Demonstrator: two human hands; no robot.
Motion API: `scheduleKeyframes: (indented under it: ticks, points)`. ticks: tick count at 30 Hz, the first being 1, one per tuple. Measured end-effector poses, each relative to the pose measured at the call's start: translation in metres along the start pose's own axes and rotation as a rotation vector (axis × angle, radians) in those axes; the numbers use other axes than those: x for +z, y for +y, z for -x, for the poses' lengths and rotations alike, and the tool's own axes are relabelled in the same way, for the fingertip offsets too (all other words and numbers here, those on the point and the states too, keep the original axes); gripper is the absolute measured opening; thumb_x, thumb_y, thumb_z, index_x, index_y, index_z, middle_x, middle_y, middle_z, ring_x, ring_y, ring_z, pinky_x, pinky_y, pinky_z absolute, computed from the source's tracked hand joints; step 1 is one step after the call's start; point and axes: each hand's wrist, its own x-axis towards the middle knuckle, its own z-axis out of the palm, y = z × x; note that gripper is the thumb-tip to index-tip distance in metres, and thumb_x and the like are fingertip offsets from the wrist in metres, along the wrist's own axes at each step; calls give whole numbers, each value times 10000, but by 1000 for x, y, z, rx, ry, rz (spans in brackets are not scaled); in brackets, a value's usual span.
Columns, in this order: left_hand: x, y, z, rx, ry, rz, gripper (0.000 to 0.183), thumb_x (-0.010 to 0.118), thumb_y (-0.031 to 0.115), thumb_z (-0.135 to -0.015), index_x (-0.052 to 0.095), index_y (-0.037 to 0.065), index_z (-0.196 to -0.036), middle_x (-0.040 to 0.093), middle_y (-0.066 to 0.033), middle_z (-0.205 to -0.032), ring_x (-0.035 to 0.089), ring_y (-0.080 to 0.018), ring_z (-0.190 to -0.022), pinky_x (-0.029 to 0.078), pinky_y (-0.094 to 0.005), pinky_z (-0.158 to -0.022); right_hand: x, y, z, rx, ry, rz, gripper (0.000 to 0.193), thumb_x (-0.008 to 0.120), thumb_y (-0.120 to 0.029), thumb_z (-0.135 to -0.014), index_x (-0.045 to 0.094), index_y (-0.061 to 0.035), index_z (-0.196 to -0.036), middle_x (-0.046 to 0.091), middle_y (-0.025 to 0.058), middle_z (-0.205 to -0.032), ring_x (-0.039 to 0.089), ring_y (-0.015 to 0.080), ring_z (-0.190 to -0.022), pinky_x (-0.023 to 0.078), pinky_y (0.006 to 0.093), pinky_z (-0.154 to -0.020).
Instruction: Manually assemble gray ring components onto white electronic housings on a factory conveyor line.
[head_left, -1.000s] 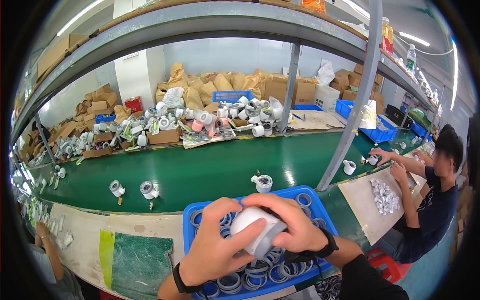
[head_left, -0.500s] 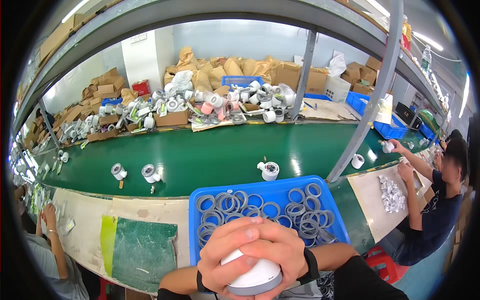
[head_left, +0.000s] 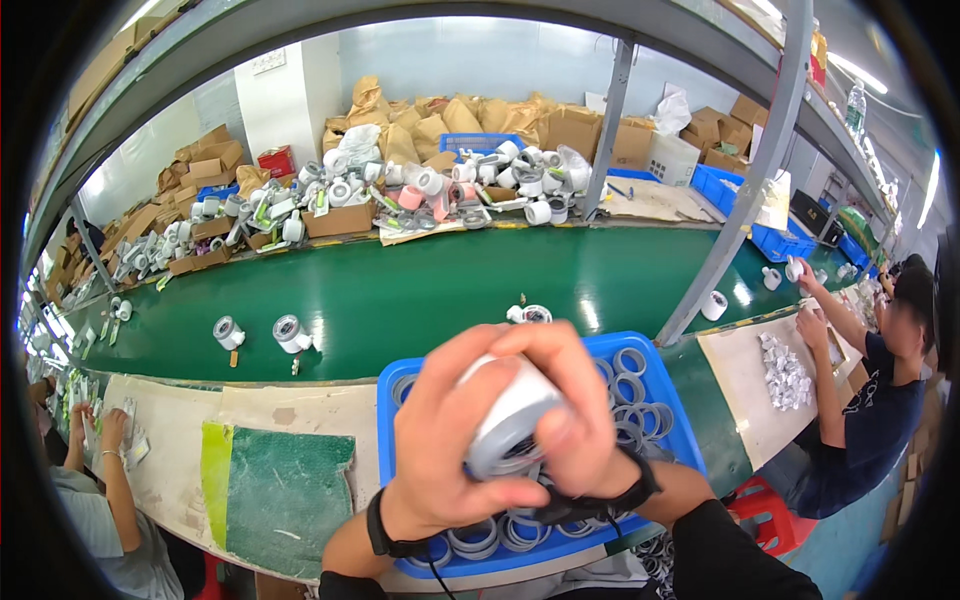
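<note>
Above the blue tray [head_left: 684,425], both my hands are wrapped round a white, round plastic housing [head_left: 512,412] with a grey ring on its rim. My left hand [head_left: 432,450] grips it from the left, and my right hand [head_left: 580,400] clasps it from the right. The housing is tilted, its ringed face turned down toward me; the inside is mostly hidden and blurred. Loose grey rings [head_left: 629,388] lie in the tray beneath and around my hands. Just beyond the tray, a similar white housing [head_left: 532,314] sits on the green belt [head_left: 420,285], partly covered by my fingers.
More white housings [head_left: 291,335] stand on the belt at left. A grey post [head_left: 735,220] rises right of the tray. A green mat [head_left: 290,495] lies left. Co-workers sit on both sides, the right one [head_left: 880,390] beside a red stool [head_left: 770,520]. Piled parts [head_left: 340,190] line the back.
My hands have lifted the housing up and away from me and tipped it, so its grey rim shows more. The right co-worker's hand has moved slightly farther off with a white part.
</note>
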Motion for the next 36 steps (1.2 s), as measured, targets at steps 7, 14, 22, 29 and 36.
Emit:
scheduleKeyframes:
  ticks: [7, 14, 22, 29, 36]
  points:
    - [11, 13, -3, 137, -47, -208, 701, 805, 167, -528, 540, 71, -1170, 502, -226, -1200, 575, -381, -1008, 484, -430, -788, -20, -18, 8, 163, -59, -272, 563, 597, -428, -876, 426, -31, -1236, 521, 161, -1177, 543, 218, -1028, 441, 321, -861]
    - [9, 18, 1, -19, -137, -356, 698, 784, 340, -579, 529, -51, -1097, 579, -156, -945, 604, -290, -730, 498, -351, -602, -25, -35, 8, -289, -164, 753, 710, 776, -441, -661, 552, 33, -1140, 594, 197, -1025, 627, 316, -831, 525, 346, -662]
    - [-25, 34, -9, -217, -263, -317, 753, 859, 454, -553, 560, 1, -1075, 613, -125, -888, 643, -259, -697, 524, -324, -610, -72, -67, 15, -273, 338, 247, 589, 735, -468, -714, 570, -7, -1041, 611, 201, -966, 603, 157, -665, 450, 230, -475]
    - [-26, 26, 5, -364, -124, 509, 794, 872, 88, -588, 413, 10, -1232, 507, -204, -1203, 546, -262, -1097, 451, -369, -927, -71, -62, 30, -89, -186, -229, 723, 791, -276, -744, 402, -75, -1319, 412, 267, -1265, 597, 282, -884, 501, 399, -785]
    - [3, 27, 10, -452, -177, 687, 855, 877, 160, -604, 340, 45, -1259, 424, -249, -1298, 588, -297, -1070, 498, -413, -902, -56, -59, 37, -260, -261, -71, 802, 815, -153, -711, 370, -107, -1377, 358, 321, -1335, 602, 331, -988, 495, 437, -844]
